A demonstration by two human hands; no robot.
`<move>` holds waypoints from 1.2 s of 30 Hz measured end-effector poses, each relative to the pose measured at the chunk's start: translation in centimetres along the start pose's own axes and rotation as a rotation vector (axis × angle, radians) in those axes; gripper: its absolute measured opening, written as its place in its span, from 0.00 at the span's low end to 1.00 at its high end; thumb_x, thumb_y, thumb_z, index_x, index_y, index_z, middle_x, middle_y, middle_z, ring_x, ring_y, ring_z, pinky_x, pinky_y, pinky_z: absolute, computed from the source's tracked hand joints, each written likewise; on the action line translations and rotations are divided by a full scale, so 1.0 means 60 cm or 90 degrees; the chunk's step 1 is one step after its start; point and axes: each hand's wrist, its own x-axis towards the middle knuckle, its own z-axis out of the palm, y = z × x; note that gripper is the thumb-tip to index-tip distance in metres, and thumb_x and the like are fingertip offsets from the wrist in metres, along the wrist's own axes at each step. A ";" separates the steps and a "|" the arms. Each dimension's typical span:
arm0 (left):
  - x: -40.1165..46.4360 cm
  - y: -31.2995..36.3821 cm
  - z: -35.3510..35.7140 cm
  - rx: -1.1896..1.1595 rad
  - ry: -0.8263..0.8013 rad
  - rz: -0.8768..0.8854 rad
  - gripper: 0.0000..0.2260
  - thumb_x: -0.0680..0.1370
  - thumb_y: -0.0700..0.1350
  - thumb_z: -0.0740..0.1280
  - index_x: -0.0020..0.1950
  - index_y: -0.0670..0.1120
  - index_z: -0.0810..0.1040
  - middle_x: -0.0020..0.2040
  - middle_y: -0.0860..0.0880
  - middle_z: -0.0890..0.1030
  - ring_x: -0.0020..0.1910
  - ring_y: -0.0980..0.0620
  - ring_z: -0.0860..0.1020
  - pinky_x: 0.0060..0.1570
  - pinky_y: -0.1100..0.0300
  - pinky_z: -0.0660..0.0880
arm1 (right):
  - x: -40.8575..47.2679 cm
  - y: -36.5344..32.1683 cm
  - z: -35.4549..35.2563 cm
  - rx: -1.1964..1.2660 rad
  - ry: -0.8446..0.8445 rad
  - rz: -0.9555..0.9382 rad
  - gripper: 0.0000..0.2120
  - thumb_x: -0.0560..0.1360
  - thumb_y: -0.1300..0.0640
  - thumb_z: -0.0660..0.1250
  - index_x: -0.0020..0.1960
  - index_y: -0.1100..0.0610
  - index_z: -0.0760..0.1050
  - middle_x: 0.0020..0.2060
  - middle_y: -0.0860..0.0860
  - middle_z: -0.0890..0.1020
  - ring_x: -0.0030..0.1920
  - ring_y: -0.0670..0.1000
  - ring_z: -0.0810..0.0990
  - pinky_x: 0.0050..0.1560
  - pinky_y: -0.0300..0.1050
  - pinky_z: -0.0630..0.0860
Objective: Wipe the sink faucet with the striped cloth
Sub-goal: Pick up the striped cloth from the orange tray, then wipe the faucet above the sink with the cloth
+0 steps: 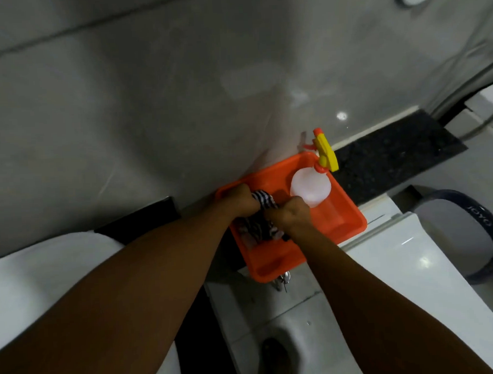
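Both hands reach into an orange tray (342,211): the left hand (241,202) and right hand (293,217) each have their grip closed on the striped cloth (258,228), bunched in the tray. A white spray bottle (310,189) with a yellow trigger stands beside them, and the dark ring (484,233) at right reads "JOYO"

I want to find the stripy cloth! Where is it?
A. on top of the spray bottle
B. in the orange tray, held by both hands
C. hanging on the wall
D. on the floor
B: the cloth lies bunched in the orange tray, with the left hand and right hand both gripping it, beside the spray bottle.
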 end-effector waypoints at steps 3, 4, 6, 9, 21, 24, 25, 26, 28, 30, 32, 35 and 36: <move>-0.051 -0.006 -0.049 -0.155 -0.078 0.036 0.35 0.60 0.58 0.69 0.61 0.39 0.78 0.62 0.38 0.80 0.59 0.40 0.79 0.63 0.44 0.76 | -0.049 -0.043 -0.045 -0.001 0.000 -0.067 0.08 0.67 0.52 0.74 0.37 0.57 0.80 0.30 0.49 0.83 0.32 0.45 0.82 0.35 0.37 0.79; -0.073 -0.009 -0.070 -0.228 -0.089 0.045 0.27 0.63 0.51 0.70 0.59 0.40 0.80 0.59 0.38 0.82 0.56 0.42 0.81 0.60 0.47 0.78 | -0.071 -0.063 -0.060 0.021 -0.018 -0.085 0.06 0.66 0.55 0.75 0.40 0.57 0.82 0.35 0.51 0.85 0.38 0.49 0.84 0.43 0.42 0.81; -0.122 -0.023 -0.118 -0.380 -0.076 0.049 0.12 0.68 0.39 0.70 0.50 0.42 0.81 0.51 0.40 0.84 0.46 0.46 0.82 0.47 0.54 0.81 | -0.121 -0.110 -0.086 0.130 -0.074 -0.133 0.05 0.66 0.64 0.74 0.43 0.60 0.83 0.38 0.51 0.87 0.41 0.52 0.84 0.43 0.43 0.82; -0.225 -0.055 -0.206 -0.562 -0.026 0.076 0.05 0.70 0.35 0.66 0.40 0.43 0.80 0.37 0.44 0.83 0.39 0.46 0.80 0.37 0.60 0.76 | -0.211 -0.203 -0.105 0.260 -0.166 -0.190 0.14 0.68 0.72 0.71 0.52 0.64 0.83 0.46 0.58 0.87 0.41 0.53 0.85 0.40 0.38 0.82; -0.655 -0.377 -0.519 -0.762 0.382 0.029 0.19 0.65 0.39 0.76 0.53 0.35 0.80 0.50 0.37 0.85 0.49 0.38 0.84 0.50 0.45 0.82 | -0.557 -0.563 0.094 0.173 -0.398 -0.389 0.16 0.69 0.71 0.70 0.56 0.61 0.81 0.48 0.61 0.86 0.42 0.58 0.83 0.41 0.51 0.80; -0.675 -0.430 -0.539 -0.708 0.448 -0.011 0.20 0.68 0.42 0.76 0.57 0.35 0.80 0.49 0.38 0.85 0.48 0.41 0.84 0.49 0.47 0.83 | -0.588 -0.613 0.171 0.136 -0.233 -0.418 0.12 0.68 0.67 0.74 0.50 0.58 0.80 0.44 0.58 0.84 0.40 0.55 0.82 0.36 0.47 0.81; -0.675 -0.439 -0.539 -0.668 0.463 -0.026 0.20 0.69 0.43 0.76 0.57 0.36 0.80 0.50 0.39 0.85 0.48 0.41 0.84 0.49 0.47 0.83 | -0.589 -0.621 0.192 0.134 -0.191 -0.424 0.12 0.67 0.67 0.74 0.48 0.57 0.79 0.45 0.57 0.84 0.42 0.55 0.82 0.38 0.48 0.82; -0.674 -0.443 -0.535 -0.588 0.486 -0.051 0.21 0.69 0.46 0.75 0.58 0.37 0.80 0.51 0.39 0.84 0.49 0.41 0.83 0.50 0.48 0.82 | -0.585 -0.624 0.210 0.127 -0.143 -0.435 0.12 0.66 0.67 0.75 0.47 0.56 0.79 0.46 0.57 0.83 0.44 0.54 0.82 0.41 0.49 0.83; -0.666 -0.442 -0.523 -0.329 0.585 -0.147 0.26 0.68 0.54 0.74 0.60 0.40 0.77 0.56 0.41 0.80 0.54 0.41 0.80 0.52 0.48 0.79 | -0.571 -0.619 0.233 0.101 -0.060 -0.478 0.12 0.66 0.67 0.75 0.46 0.55 0.78 0.47 0.56 0.84 0.44 0.53 0.81 0.45 0.45 0.81; -0.659 -0.427 -0.510 -0.177 0.675 -0.160 0.25 0.70 0.59 0.69 0.59 0.42 0.75 0.57 0.42 0.78 0.54 0.41 0.78 0.52 0.49 0.78 | -0.556 -0.610 0.246 0.085 -0.033 -0.531 0.12 0.68 0.65 0.75 0.48 0.55 0.78 0.46 0.54 0.83 0.44 0.52 0.81 0.41 0.36 0.75; -0.643 -0.407 -0.506 -0.153 0.620 -0.127 0.24 0.73 0.63 0.62 0.56 0.44 0.78 0.55 0.44 0.82 0.51 0.43 0.80 0.52 0.48 0.79 | -0.547 -0.597 0.248 0.080 -0.024 -0.617 0.11 0.70 0.60 0.75 0.51 0.56 0.79 0.44 0.50 0.81 0.47 0.50 0.82 0.42 0.30 0.71; -0.612 -0.382 -0.510 -0.188 0.511 -0.110 0.25 0.73 0.63 0.60 0.59 0.48 0.81 0.57 0.46 0.84 0.53 0.45 0.81 0.55 0.47 0.79 | -0.523 -0.570 0.228 -0.047 0.168 -0.859 0.10 0.77 0.53 0.67 0.54 0.55 0.81 0.50 0.50 0.81 0.52 0.51 0.78 0.54 0.34 0.68; -0.608 -0.382 -0.513 -0.263 0.498 -0.102 0.24 0.72 0.62 0.64 0.59 0.47 0.81 0.56 0.46 0.84 0.52 0.45 0.82 0.54 0.49 0.80 | -0.510 -0.562 0.217 -0.115 0.257 -0.933 0.10 0.78 0.54 0.64 0.56 0.56 0.80 0.53 0.52 0.81 0.55 0.53 0.76 0.58 0.38 0.68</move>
